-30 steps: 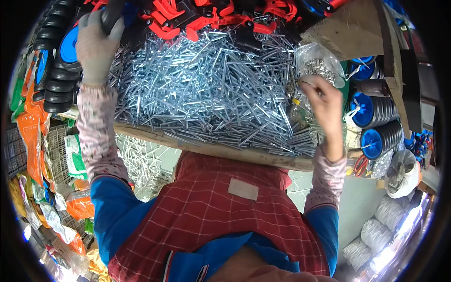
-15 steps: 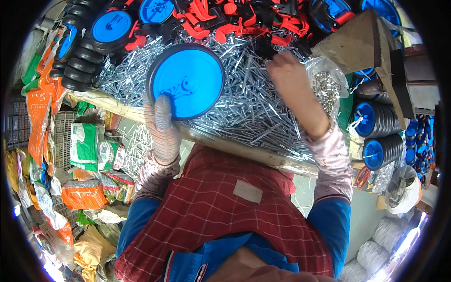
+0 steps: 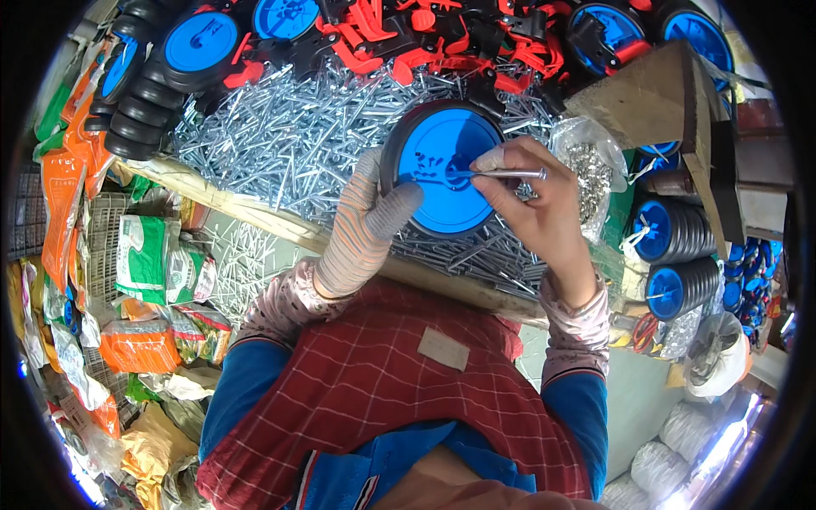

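Wheel [image 3: 450,208] is sitting between the hands, left hand [image 3: 353,225] clamping it; right hand [image 3: 544,204], now off the pin pile [image 3: 280,144], is pinching a steel pin [image 3: 523,173] at the hub [image 3: 452,176], apparently joining them

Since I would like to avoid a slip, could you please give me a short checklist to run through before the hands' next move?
1. Is the wheel gripped? Ok: the gloved left hand holds it by the rim.
2. Is the metal pin held? Ok: it is between the fingers of the right hand.
3. Is the pin pointed at the hub? Ok: its inner end meets the wheel's middle in this view.
4. Is it seated in the hub? Cannot tell: the depth does not show.
5. Are both hands gloved? Not ok: much of the right hand's skin is bare.
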`<state>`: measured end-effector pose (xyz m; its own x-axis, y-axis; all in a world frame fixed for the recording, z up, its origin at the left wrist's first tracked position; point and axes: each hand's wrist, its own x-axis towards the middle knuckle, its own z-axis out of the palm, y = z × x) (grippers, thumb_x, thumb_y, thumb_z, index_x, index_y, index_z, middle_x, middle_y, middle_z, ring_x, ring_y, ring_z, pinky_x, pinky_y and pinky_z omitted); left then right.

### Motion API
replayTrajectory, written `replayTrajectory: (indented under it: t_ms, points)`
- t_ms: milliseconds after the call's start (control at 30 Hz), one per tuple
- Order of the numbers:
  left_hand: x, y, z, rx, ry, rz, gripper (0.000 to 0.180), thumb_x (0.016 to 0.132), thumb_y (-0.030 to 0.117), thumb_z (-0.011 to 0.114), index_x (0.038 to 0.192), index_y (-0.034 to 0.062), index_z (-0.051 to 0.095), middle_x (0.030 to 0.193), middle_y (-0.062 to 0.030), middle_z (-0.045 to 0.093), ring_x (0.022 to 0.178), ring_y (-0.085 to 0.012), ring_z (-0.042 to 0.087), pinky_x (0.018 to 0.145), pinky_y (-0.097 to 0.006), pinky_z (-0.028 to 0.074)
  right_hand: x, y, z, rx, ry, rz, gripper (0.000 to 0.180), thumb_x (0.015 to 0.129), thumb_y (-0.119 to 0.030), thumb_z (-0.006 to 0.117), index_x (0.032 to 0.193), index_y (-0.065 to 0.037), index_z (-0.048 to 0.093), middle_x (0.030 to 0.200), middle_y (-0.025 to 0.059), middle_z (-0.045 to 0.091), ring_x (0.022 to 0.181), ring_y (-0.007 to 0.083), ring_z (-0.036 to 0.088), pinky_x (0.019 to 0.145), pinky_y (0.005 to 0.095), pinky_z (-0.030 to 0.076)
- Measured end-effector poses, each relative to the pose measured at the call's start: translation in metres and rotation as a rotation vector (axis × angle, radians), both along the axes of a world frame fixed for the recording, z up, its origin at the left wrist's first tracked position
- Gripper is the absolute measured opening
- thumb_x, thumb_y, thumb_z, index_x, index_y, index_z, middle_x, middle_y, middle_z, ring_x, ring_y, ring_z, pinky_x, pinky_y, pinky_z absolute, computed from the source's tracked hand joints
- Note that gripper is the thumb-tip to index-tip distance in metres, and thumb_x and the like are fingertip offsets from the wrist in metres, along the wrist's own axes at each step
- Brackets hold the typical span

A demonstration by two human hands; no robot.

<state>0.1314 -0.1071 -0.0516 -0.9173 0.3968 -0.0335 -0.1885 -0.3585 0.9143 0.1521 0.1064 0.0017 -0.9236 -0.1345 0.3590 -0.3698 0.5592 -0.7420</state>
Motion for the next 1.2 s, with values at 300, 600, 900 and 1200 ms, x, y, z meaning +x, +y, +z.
replayTrajectory:
  t_ms: [300,600,900,1200]
  points:
    - [-0.018,-0.011,0.005,0.031,-0.182,-0.189,0.061,0.096,0.024,0.059,0.147,-0.0002,0.035,0.140,-0.0150,0.050,0.126,-0.0232,0.052,0.107,-0.037,0.043,-0.043,0.031,0.008,0.071,-0.094,0.207,0.029,0.076,-0.016,0.080,0.101,-0.005,0.071,0.101,0.0104,0.064,0.092,0.0306,0.059,0.079,0.0343,0.050]
    - [-0.007,-0.003,0.000,-0.726,0.642,-0.005,0.062,0.073,0.025,0.086,0.120,0.0017,0.052,0.100,-0.0181,0.063,0.083,-0.0361,0.066,0.074,-0.038,0.055,-0.100,0.102,-0.059,0.510,-0.022,-0.155,0.027,0.084,-0.026,0.075,0.091,-0.003,0.064,0.089,0.0140,0.068,0.083,0.0309,0.062,0.071,0.0377,0.048]
    - [0.004,-0.003,0.010,-0.427,0.639,-0.443,0.063,0.056,0.020,0.098,0.101,0.0097,0.056,0.095,-0.0097,0.065,0.092,-0.0264,0.066,0.075,-0.040,0.056,0.043,0.063,-0.017,-0.073,-0.274,-0.293,0.027,0.082,-0.007,0.078,0.097,-0.004,0.055,0.070,-0.0014,0.057,0.062,0.0042,0.048,0.056,0.0225,0.040]
    - [0.006,0.049,0.003,-0.095,0.149,-0.418,0.061,0.062,0.018,0.096,0.105,0.0048,0.054,0.098,-0.0081,0.063,0.090,-0.0160,0.062,0.075,-0.032,0.051,0.110,0.065,-0.019,-0.097,-0.266,-0.184,0.053,0.086,-0.005,0.070,0.135,-0.005,0.052,0.099,0.0177,0.073,0.093,0.0303,0.073,0.082,0.0360,0.057]
